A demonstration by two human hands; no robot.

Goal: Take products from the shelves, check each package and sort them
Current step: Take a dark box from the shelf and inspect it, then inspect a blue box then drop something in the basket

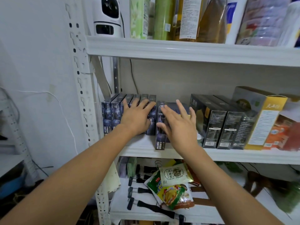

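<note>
On the middle shelf [227, 155], at nine o'clock from the picture's centre, six dark blue boxes [112, 117] stand upright in a tight row. A seventh blue box [159, 140] stands just beside the row, at its three o'clock side, and it is nearer to the shelf's front edge than the others. Further toward three o'clock I count three black boxes [214, 127], then one grey and gold box [266, 120] and one orange package [277, 135].

On the upper shelf [178, 49], at twelve o'clock, stand a white camera device [108, 17], green packs and several bottles [190, 18]. On the lower shelf, at six o'clock, lie two snack pouches [173, 194] and some black binder clips [136, 190].

The left hand [136, 117] lies flat on the right part of the row and hides the fronts of several boxes; its fingers are straight and spread, with the tips on the box tops. The right hand [180, 129] is also spread, fingers apart and holding nothing. It is in front of the seventh blue box, which shows at its nine o'clock side. I cannot tell whether this hand touches the box. Both forearms cover part of the shelf's front edge.
</note>
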